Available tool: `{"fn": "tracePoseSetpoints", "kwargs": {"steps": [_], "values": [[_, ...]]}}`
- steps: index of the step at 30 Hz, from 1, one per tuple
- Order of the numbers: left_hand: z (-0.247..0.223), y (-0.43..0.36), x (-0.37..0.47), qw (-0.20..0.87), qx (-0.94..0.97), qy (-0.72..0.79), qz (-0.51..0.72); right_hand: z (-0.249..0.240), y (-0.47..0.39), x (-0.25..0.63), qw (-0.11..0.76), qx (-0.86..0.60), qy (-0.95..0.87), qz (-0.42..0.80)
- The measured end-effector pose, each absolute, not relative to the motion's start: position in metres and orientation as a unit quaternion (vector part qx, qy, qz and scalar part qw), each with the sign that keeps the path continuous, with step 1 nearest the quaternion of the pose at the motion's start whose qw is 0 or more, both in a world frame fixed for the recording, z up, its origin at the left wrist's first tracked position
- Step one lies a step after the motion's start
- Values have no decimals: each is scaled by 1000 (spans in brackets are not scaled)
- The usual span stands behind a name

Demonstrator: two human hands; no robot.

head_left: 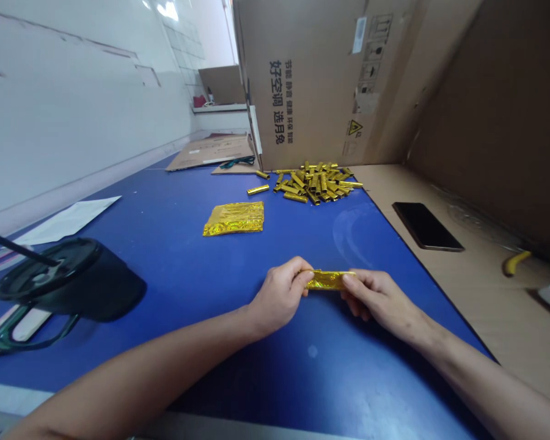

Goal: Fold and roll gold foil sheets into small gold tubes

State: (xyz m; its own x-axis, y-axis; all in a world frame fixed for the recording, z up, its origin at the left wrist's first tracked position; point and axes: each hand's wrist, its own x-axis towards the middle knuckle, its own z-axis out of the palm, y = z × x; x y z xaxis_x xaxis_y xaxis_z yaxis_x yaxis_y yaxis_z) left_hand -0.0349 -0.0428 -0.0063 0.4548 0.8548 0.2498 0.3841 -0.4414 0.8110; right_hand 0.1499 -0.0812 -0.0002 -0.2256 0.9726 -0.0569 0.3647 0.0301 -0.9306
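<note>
Between my two hands a narrow strip of shiny gold foil (329,280) is held level above the blue table. My left hand (282,293) pinches its left end between thumb and fingers, and my right hand (376,294) grips the right end the same way. Beyond them lies a flat stack of gold foil sheets (236,218), wrinkled along its front. At the table's far edge sits a heap of gold foil tubes (318,183), rectangular and open-ended where their ends show. A single gold tube (258,189) lies just left of the heap.
A dark lidded mug (82,278) with a straw stands on the left, near a white paper sheet (71,221). A large cardboard box (321,85) rises behind the heap. On cardboard to the right lies a black phone (427,226). Dark-handled scissors (238,162) rest at the back.
</note>
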Motion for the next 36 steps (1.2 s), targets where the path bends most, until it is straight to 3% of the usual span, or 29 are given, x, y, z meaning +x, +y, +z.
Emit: {"fn": "tracePoseSetpoints", "kwargs": {"steps": [8, 16, 23, 31, 36], "values": [[-14, -39, -34, 401, 739, 406, 358, 1, -85, 145, 347, -519, -670, 402], [-9, -42, -36, 367, 769, 388, 352, 1, -84, 148, 334, -522, -673, 405], [-14, -34, -34, 528, 674, 393, 335, -2, -85, 149, 341, -526, -755, 191], [-10, -47, -34, 295, 838, 349, 298, 5, -90, 145, 259, -510, -790, 220], [-7, -54, -32, 275, 872, 306, 266, 3, -95, 135, 216, -485, -823, 204]]}}
